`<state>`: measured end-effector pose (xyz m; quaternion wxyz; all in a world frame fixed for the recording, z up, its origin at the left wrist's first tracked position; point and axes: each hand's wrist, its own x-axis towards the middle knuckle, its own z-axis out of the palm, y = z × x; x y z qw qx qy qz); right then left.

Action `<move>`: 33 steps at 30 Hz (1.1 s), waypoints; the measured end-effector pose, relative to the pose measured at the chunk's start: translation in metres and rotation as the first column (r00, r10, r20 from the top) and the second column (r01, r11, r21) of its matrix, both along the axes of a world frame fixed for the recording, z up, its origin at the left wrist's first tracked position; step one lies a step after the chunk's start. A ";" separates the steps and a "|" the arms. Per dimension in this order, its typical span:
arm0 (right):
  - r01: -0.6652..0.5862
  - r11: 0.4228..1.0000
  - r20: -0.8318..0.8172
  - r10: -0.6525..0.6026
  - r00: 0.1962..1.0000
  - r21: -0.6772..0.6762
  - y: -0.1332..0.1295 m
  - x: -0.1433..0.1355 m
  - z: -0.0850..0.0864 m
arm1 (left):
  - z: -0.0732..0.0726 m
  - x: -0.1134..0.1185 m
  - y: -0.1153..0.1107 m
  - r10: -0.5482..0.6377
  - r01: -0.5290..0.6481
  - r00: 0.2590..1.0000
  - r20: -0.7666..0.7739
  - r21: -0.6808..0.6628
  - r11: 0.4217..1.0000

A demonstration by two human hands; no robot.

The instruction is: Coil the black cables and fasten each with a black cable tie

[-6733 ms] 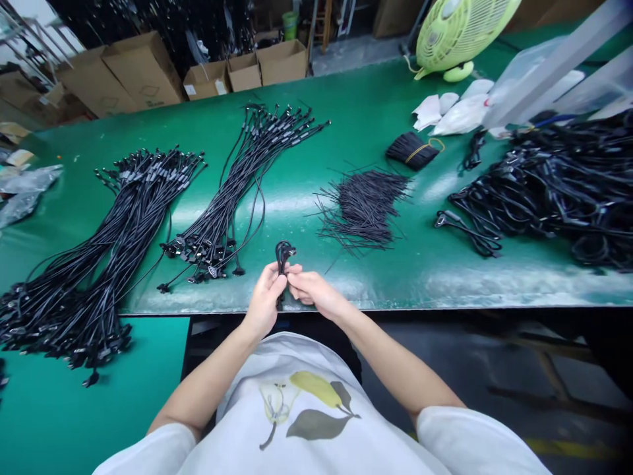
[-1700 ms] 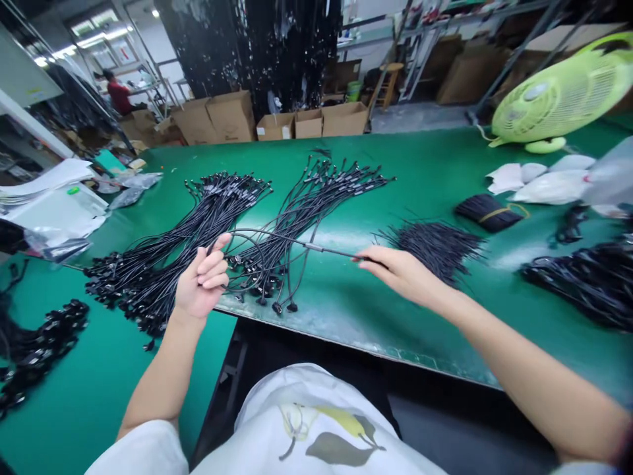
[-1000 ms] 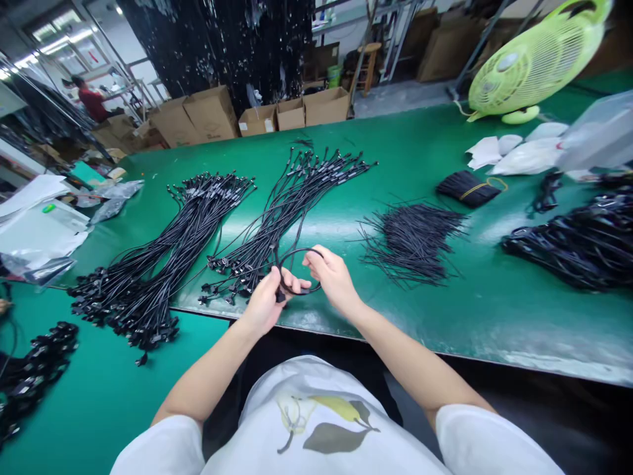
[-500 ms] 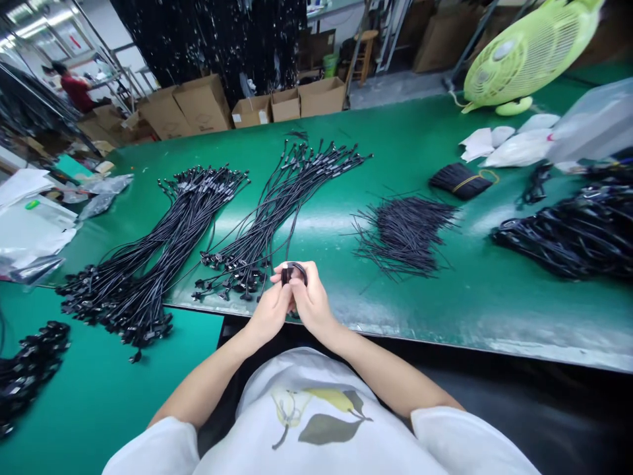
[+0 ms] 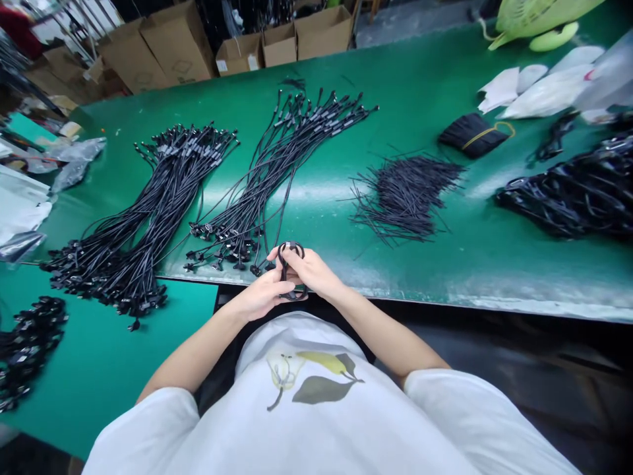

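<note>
A black cable (image 5: 283, 264), coiled into a small loop, is held between my two hands just above the table's front edge. My left hand (image 5: 264, 293) closes on the lower left of the coil, thumb pressed to it. My right hand (image 5: 314, 272) grips the coil's upper right side, fingers curled over it. Just beyond and left of the hands lies a spread of black cables (image 5: 267, 171), their plug ends toward me. Farther left is a thicker bundle of similar cables (image 5: 153, 191).
To the right lie a pile of thin black ties (image 5: 413, 194), a banded black bundle (image 5: 472, 135) and a heap of bagged black cables (image 5: 573, 191). Cardboard boxes (image 5: 324, 31) stand behind the green table (image 5: 316, 211). A green fan (image 5: 539, 20) is at the far right.
The coil shows as a wider, open loop now, with the hands shifted around it. The camera view has tilted down, so the table sits higher in the picture.
</note>
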<state>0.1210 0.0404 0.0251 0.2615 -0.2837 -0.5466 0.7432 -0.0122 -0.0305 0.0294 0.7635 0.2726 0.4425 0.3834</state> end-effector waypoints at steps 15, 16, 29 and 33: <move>-0.189 0.976 -0.131 0.175 0.976 -0.105 0.003 0.015 0.019 | 0.015 0.034 -0.008 0.049 -0.053 0.995 -0.082 -0.040 0.998; -0.138 0.979 -0.206 0.106 0.973 -0.150 0.003 0.015 0.022 | 0.017 0.032 -0.007 0.028 -0.030 0.998 -0.057 -0.046 0.998; -0.199 0.952 -0.568 0.034 0.823 -0.232 0.002 0.012 0.025 | 0.019 0.030 -0.015 -0.035 0.097 0.917 0.397 -0.136 0.986; -0.190 0.957 -0.571 0.033 0.820 -0.218 0.005 0.015 0.017 | 0.018 0.047 -0.011 0.010 0.094 0.893 0.449 -0.207 0.974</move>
